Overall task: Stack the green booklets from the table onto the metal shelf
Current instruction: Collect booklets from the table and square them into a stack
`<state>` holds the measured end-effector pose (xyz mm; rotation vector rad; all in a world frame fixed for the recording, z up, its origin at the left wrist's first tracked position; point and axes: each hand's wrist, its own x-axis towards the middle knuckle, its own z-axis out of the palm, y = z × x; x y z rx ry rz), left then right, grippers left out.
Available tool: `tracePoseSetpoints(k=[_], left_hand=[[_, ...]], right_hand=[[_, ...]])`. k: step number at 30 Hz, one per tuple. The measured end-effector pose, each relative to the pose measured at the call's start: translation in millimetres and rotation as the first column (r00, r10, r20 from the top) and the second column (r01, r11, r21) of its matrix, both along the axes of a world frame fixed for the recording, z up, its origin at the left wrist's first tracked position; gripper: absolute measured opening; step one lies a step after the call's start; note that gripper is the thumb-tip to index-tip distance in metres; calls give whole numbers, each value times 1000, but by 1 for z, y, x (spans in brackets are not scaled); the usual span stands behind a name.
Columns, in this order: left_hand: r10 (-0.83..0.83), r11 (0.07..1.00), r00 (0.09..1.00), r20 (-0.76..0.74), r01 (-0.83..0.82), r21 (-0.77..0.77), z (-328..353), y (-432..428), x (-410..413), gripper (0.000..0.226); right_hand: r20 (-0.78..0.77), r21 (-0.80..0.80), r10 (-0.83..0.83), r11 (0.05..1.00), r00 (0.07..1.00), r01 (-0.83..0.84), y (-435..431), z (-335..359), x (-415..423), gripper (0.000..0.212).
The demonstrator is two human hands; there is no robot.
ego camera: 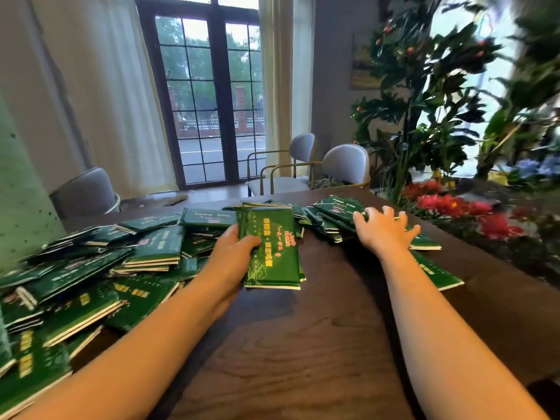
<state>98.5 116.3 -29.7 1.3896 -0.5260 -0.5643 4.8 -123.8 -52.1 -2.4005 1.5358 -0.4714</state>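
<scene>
With fingers (231, 231) and thumb of the left hand (233, 253) clamped on its left edge, holds a thin stack of green rectangular paper booklets (272, 247) with yellow lettering, face up, over the dark brown wooden worktop (303, 344). Spreads the fingers (388, 212) of the right hand (383, 234) wide apart and rests them, gripping nothing, on a slumped heap of green booklets (330, 213) just right of the held stack.

Left of the left-hand fingers: a wide loose pile of green booklets (91, 283), overlapping at all angles, reaching down to the near worktop edge. Under the right wrist and forearm: further green booklets (436, 274) lying flat on the worktop.

Beyond the fingers, past the far worktop edge: grey padded chairs (345, 162) and a dark-framed paned glass door (209, 95) between pale curtains. Off to the right of the right-hand fingers: dark-leaved plants (418, 101) and red flowers (439, 204).
</scene>
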Motion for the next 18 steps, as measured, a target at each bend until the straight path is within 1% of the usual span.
tracePoseSetpoints(k=[3, 6, 10, 14, 18], left_hand=[[-21, 1000, 1000, -18, 21, -1, -3, -9, -7, 19], [-42, 999, 998, -38, 41, -11, -3, -10, -10, 19], [-48, 999, 998, -38, 48, -9, -3, -7, -8, 19], [-27, 999, 998, -52, 26, -20, -3, 2, -1, 19], [13, 999, 997, -74, -16, -39, -3, 13, 9, 20]], right_hand=[[8, 145, -14, 989, 1000, 13, -2, -8, -4, 60], [-56, 186, 17, 983, 998, -6, -1, -8, -3, 66], [-166, 135, 90, 989, 982, -68, 7, 0, 3, 71], [-258, 30, 176, 984, 950, -174, 34, 11, 15, 64], [-342, -37, 284, 948, 896, -315, 64, 16, 31, 63]])
